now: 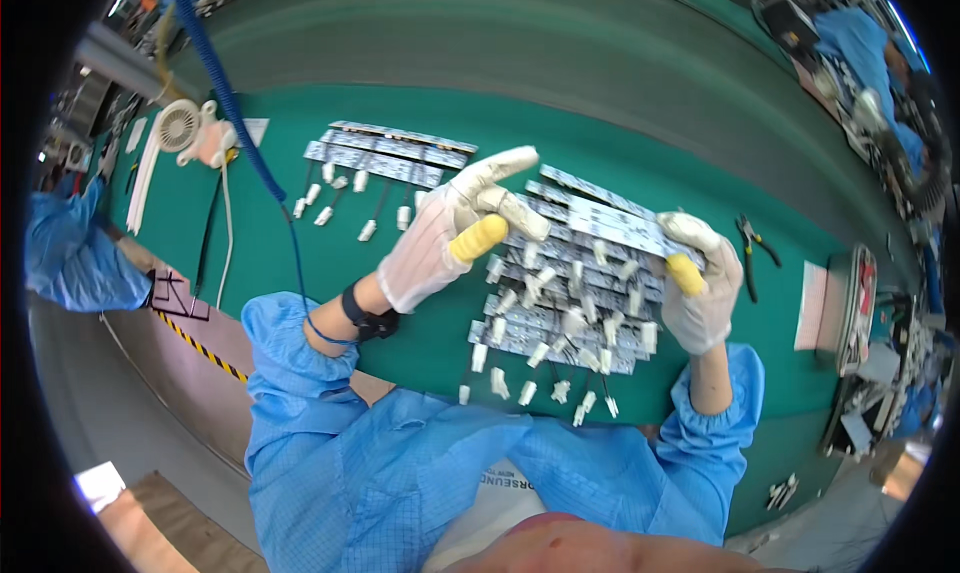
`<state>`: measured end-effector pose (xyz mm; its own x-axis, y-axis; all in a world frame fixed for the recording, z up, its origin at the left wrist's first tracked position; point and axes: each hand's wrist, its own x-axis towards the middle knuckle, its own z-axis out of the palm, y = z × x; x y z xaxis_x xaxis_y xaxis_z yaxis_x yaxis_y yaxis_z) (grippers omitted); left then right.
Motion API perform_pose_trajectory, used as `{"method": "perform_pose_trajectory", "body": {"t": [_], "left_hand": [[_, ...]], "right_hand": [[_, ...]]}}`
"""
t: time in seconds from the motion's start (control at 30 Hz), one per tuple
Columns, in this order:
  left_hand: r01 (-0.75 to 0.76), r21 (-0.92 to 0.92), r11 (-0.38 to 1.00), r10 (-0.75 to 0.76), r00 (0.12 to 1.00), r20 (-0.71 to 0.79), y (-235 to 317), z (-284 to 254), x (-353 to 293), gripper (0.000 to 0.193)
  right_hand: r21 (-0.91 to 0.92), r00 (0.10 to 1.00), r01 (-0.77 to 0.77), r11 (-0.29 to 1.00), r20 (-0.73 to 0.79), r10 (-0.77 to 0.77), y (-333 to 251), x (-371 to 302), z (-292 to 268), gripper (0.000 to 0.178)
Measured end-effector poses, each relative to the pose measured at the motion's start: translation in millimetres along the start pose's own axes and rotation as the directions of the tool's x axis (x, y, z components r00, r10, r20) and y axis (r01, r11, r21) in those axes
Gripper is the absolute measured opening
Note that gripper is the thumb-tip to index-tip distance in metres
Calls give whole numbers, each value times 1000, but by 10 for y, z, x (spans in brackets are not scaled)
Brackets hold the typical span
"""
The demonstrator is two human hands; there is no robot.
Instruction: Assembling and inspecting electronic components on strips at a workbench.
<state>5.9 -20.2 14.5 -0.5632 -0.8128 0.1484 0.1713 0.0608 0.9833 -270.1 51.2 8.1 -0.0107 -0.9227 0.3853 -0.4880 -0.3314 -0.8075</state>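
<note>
My left hand (pixel 440 231), in a white glove with a yellow cover on the thumb, is held over the mat with its fingers apart and its index finger stretched out. I see nothing in it. The right hand (pixel 700 288), gloved the same way, pinches the right end of a long pale circuit board strip (pixel 612 223). Beneath that strip lies a pile of similar circuit boards (pixel 560 345) with short dark wires and white connectors (pixel 538 355). Farther left, several more boards (pixel 375 160) lie in a stack, their connectors hanging toward me.
A green mat (pixel 420 348) covers the table. Pliers (pixel 755 256) lie to the right, beside a paper sheet (pixel 812 306) and a clear-sided box (pixel 852 313). A small fan (pixel 182 128) stands at the left. A blue coiled cord (pixel 215 68) runs down to my left wrist strap. Another person's blue sleeve (pixel 80 253) shows far left.
</note>
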Motion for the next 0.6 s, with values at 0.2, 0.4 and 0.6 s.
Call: {"method": "perform_pose_trajectory", "body": {"t": [0.2, 0.4, 0.6], "left_hand": [[163, 140, 977, -177, 979, 101, 63, 226, 135, 60], [-15, 49, 999, 16, 1000, -19, -95, 195, 106, 49], [-161, 45, 986, 164, 984, -67, -151, 177, 66, 47]], "right_hand": [[-48, 982, 187, 981, 34, -185, 116, 46, 23, 36], [797, 937, -314, 515, 172, 306, -192, 129, 98, 54], [582, 921, -367, 726, 115, 373, -279, 82, 60, 35]]}}
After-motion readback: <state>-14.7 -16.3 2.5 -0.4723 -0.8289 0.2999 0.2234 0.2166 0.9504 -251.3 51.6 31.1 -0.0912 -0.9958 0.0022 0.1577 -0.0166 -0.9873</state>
